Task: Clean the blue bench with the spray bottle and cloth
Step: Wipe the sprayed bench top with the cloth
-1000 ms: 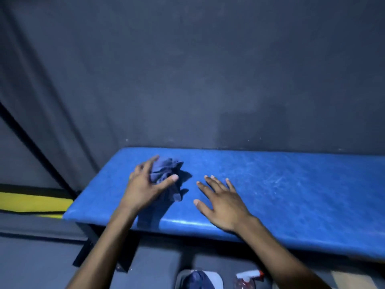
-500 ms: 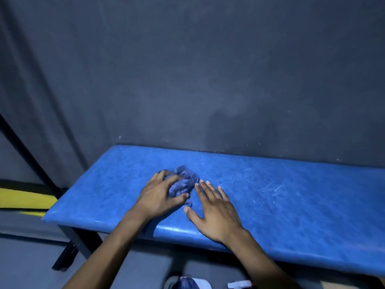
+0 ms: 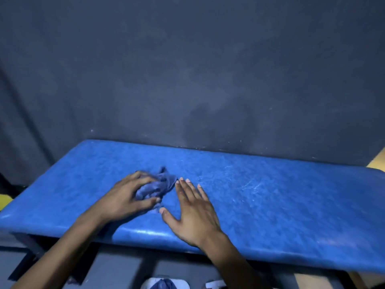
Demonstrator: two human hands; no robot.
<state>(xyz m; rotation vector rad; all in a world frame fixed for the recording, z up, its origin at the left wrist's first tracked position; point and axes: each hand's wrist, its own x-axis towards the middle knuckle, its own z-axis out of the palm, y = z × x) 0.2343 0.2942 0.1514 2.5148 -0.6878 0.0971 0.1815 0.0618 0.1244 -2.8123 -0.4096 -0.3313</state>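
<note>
A long blue padded bench (image 3: 260,197) runs across the view against a dark wall. My left hand (image 3: 125,199) grips a crumpled blue-grey cloth (image 3: 158,185) and holds it down on the seat, left of centre. My right hand (image 3: 193,213) lies flat on the seat just right of the cloth, fingers straight and spread, fingertips close to the cloth's edge. Only a white sliver of the spray bottle (image 3: 214,284) shows at the bottom edge, on the floor below the bench.
The dark grey wall (image 3: 187,80) stands right behind the bench. A white shoe (image 3: 164,283) peeks in at the bottom edge. A dark bench leg (image 3: 33,247) is under the left end. Yellow floor marking (image 3: 4,200) shows at far left.
My left hand has slid the cloth to the right along the seat, toward my right hand. The view has shifted so the bench's left end sits further left.
</note>
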